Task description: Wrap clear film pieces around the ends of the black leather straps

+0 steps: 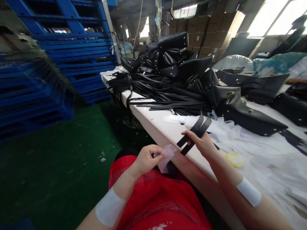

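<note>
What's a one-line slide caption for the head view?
Left hand pinches a translucent sheet; right hand holds two black straps at a white table.

daylight's glaring thru the windows (pixel 272 16) upper rt, rest of rm's pretty dim. dark shadow under the table (pixel 153 117); blue pallets (pixel 35 92) blurry + stretched nr l edge.

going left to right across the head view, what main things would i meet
Stacked blue slatted pallets → left hand → thin translucent whitish sheet → right hand, holding two flat black straps → thin yellow ring.
</note>
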The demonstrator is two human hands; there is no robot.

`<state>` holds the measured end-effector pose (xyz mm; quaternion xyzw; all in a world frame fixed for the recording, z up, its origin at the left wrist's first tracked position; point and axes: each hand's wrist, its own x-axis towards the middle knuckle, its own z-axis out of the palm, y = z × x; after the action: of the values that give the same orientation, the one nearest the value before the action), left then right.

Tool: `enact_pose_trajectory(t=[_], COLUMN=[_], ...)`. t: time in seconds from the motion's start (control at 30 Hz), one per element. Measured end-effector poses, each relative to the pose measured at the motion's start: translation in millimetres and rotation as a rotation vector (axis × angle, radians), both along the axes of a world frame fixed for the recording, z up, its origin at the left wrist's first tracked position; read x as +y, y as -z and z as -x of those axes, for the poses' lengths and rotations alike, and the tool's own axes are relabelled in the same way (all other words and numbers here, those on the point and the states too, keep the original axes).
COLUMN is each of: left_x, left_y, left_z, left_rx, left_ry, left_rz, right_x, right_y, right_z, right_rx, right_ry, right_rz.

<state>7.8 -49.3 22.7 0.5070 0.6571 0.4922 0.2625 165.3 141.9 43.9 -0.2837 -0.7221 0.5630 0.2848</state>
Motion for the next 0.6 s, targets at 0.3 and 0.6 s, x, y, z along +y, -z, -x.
enact_pose_trajectory(t=[0.3,0.6], left_x=[22.7,49.0], left_y=[-4.0,-6.4], left_z=[-2.3,-9.8], left_rx=[-0.156,-0.090], left_ry=[0.083,0.128], left_rz=[0.015,0.125], right_x=[5.3,-6.9], right_y=[6.4,22.3], right_z=[5.5,16.3], right_rx=[0.019,-0.048], right_ry=[-0.092,-0.075], right_rz=[0.076,0.274])
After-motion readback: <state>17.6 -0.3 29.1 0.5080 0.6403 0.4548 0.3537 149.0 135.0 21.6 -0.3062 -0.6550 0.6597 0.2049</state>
